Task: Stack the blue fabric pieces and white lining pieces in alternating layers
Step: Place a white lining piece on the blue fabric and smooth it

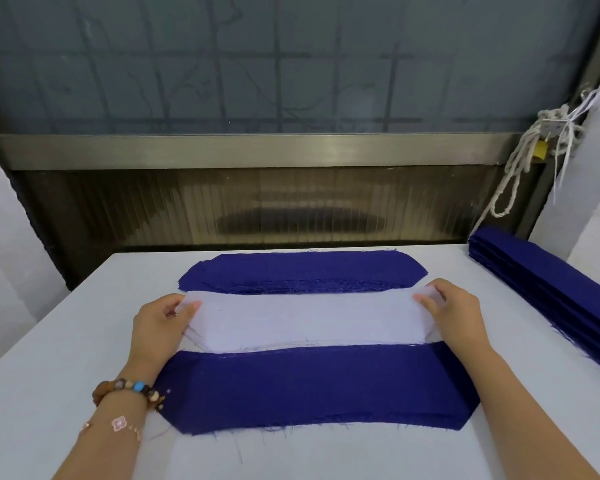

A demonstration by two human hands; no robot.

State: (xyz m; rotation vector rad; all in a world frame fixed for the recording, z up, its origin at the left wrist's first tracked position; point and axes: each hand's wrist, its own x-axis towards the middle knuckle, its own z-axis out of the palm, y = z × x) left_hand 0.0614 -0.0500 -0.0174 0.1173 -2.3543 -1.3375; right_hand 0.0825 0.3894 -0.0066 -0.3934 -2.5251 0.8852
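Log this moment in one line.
left hand: pinches left end of white lining piece | right hand: pinches its right end | lining: between near blue stack and far blue stack | side blue stack: at right

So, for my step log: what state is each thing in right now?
white lining piece: flat between two blue piles, held at both ends
left hand: pinches its left end
right hand: grips its right end
near blue pile: lying flat, edges frayed
far blue pile: lying flat
side blue stack: stacked, off to the right
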